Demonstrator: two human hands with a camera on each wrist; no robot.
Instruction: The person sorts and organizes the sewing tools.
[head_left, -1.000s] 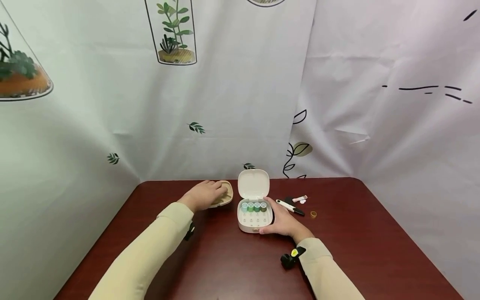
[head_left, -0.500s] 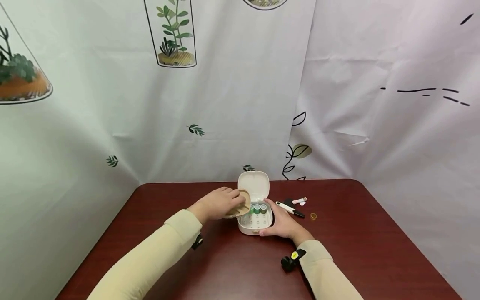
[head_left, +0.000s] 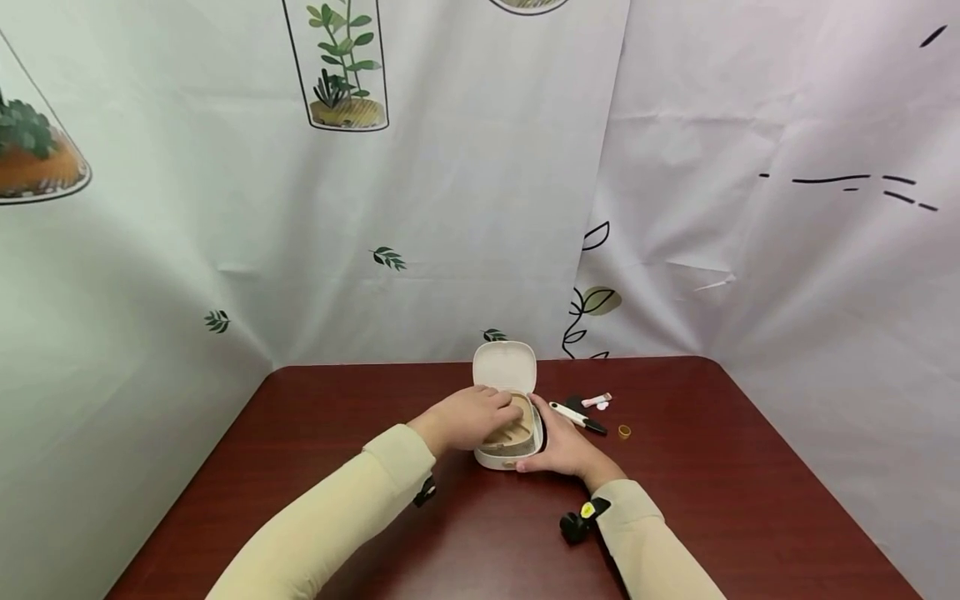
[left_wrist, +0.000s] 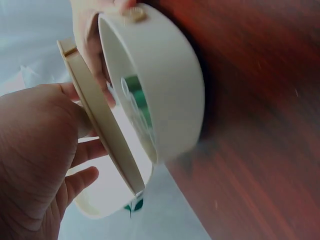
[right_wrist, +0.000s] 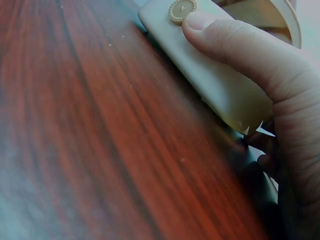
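Note:
A white sewing box (head_left: 495,461) stands on the table with its lid (head_left: 505,365) raised at the back. My left hand (head_left: 468,418) pinches a beige tray (head_left: 517,432) over the box's mouth. In the left wrist view the tray (left_wrist: 107,122) tilts above the rim, and green thread spools (left_wrist: 137,97) show inside the box. My right hand (head_left: 562,442) grips the box's right side. Its thumb lies by the round gold button (right_wrist: 182,10) on the front wall, as the right wrist view shows.
Right of the box lie a white-and-black pen-like tool (head_left: 577,417), a small pink-and-white item (head_left: 597,400), a dark flat piece (head_left: 575,403) and a gold ring (head_left: 624,432). A printed white cloth (head_left: 450,208) hangs behind the dark red table (head_left: 675,500).
My left hand has carried the beige tray rightward from beside the box to over its mouth, covering the spools in the head view. My right hand has kept its grip on the box.

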